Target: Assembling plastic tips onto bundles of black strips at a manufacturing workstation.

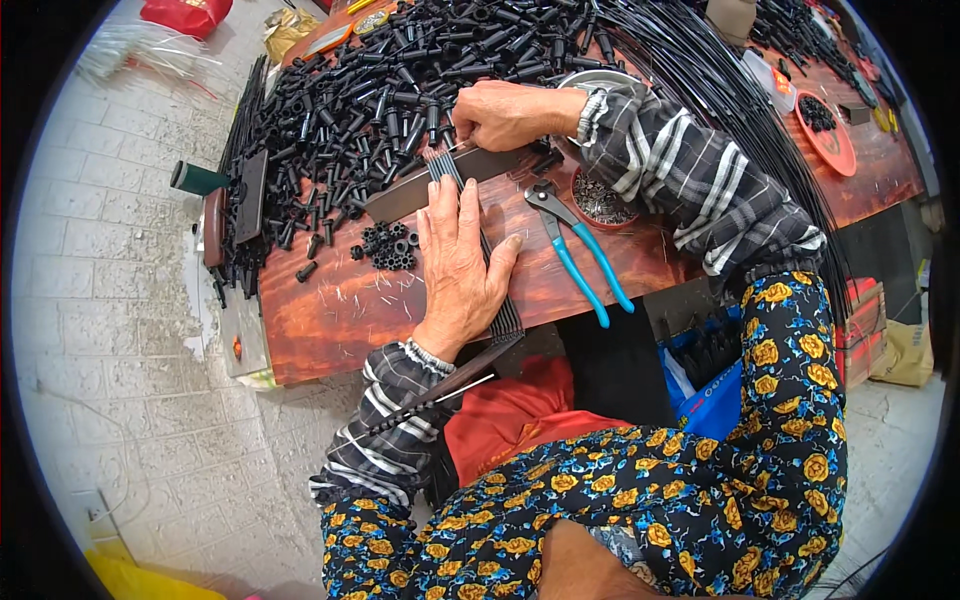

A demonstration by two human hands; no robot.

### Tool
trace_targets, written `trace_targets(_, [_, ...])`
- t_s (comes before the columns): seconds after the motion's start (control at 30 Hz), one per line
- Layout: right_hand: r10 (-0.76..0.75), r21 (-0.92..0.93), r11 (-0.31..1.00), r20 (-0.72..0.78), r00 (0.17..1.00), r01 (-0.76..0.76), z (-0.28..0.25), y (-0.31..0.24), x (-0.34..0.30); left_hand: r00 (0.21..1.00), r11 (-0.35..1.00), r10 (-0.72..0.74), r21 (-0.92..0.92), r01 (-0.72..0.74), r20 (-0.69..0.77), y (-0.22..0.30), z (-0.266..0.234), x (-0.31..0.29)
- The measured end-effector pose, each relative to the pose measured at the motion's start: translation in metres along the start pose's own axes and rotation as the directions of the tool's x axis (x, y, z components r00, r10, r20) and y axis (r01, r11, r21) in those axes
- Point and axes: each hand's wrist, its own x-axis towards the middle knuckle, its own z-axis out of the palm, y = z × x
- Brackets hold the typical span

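My left hand (462, 265) lies flat, fingers stretched out, on a row of thin dark metal rods (445, 168). These rods run side by side under the palm and over the table's front edge. At their far ends my right hand (508, 115) is closed in a pinch. Its fingertips hide most of what they hold. A long dark bar (405, 197) lies crosswise under the rods. Pliers with blue handles (575, 250) rest to the right of my left hand. Small black notched rings (385, 246) lie heaped to its left.
A large pile of black plastic tubes (400, 90) covers the far side of the wooden table (320, 335). Beside the pliers stands a bowl of tiny metal pieces (602, 203). Long black rods (700, 90) lie at the back right. A red dish (828, 140) sits farther right.
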Motion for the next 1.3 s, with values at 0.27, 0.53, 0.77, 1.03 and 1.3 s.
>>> trace_targets(0.27, [0.013, -0.095, 0.995, -0.035, 0.999, -0.016, -0.009, -0.002, -0.021, 1.0, 0.999, 0.028, -0.041, -0.028, -0.009, 0.01, 0.006, 0.007])
trace_targets(0.53, [-0.002, -0.022, 1.0, -0.138, 0.99, -0.001, 0.004, -0.001, -0.008, 0.999, 0.998, 0.014, -0.057, -0.017, -0.048, 0.003, 0.004, 0.002])
trace_targets(0.77, [0.036, -0.059, 0.997, -0.108, 0.994, -0.042, 0.007, -0.013, -0.007, 0.998, 1.0, 0.003, -0.029, -0.005, -0.056, -0.003, 0.003, -0.002])
trace_targets(1.03, [0.057, -0.097, 0.993, -0.121, 0.991, -0.069, 0.002, -0.014, -0.015, 0.998, 0.999, 0.024, -0.044, -0.027, -0.06, 0.003, 0.003, 0.003])
trace_targets(1.3, [-0.017, -0.091, 0.996, -0.14, 0.99, 0.004, 0.009, -0.02, -0.004, 0.998, 1.0, 0.006, -0.004, -0.006, -0.061, -0.004, 0.002, -0.004])
